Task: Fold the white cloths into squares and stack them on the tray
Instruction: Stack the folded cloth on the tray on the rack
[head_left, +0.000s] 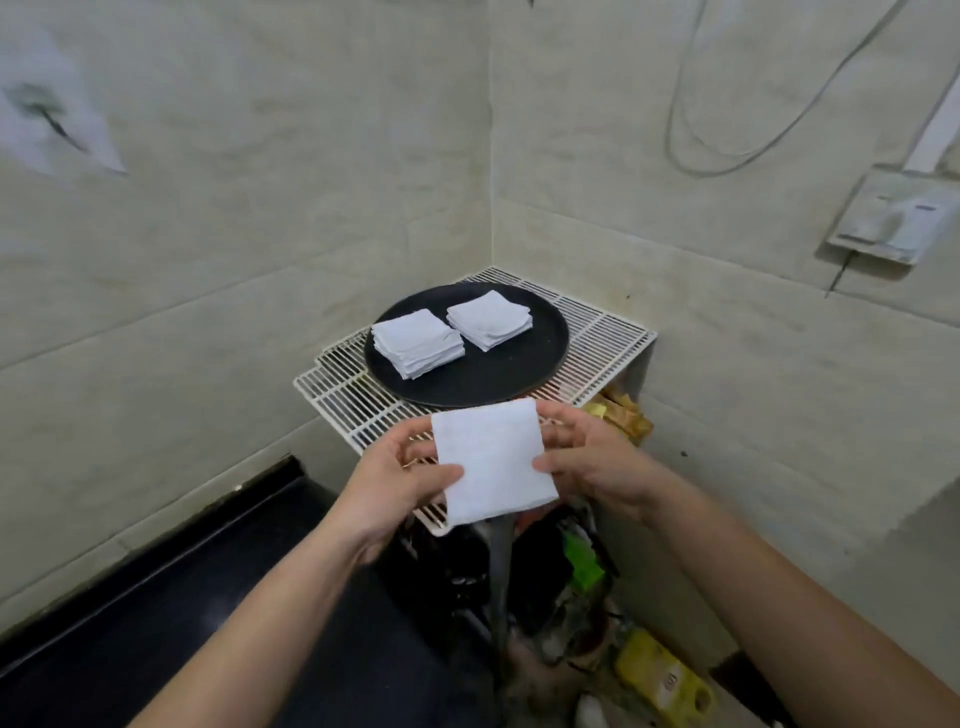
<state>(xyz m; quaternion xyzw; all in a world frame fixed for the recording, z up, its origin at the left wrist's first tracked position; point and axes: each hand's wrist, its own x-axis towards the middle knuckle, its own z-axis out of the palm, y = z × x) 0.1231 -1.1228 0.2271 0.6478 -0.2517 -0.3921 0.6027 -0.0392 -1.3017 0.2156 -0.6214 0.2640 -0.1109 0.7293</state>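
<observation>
Head camera view, looking down into a corner of beige tiled walls. Two bare forearms reach in from the near edge. Between them a flat white square cloth (491, 462) is held in the air, over the near edge of a white wire rack (597, 338) and on the near side of a round black tray (498, 376), without touching the tray. The left hand (395, 480) grips the cloth's left edge, thumb on top and fingers curled beneath. The right hand (589, 460) pinches the cloth's right edge, thumb on top and fingers spread behind it.

The tray lies on the wire rack, far into the corner. On it sit two neat piles of folded white squares: the left stack (418, 343) and, just beside it and slightly farther away, the right stack (490, 319). A narrow strip of tray separates them.

At the near left, lower than the rack, runs a glossy black tabletop (182, 597). Under the rack lies blurred clutter, including a green packet (582, 561) and a yellow packet (665, 680). On the right wall hangs a pale socket box (891, 218), with a grey cable (727, 161) looping above it.
</observation>
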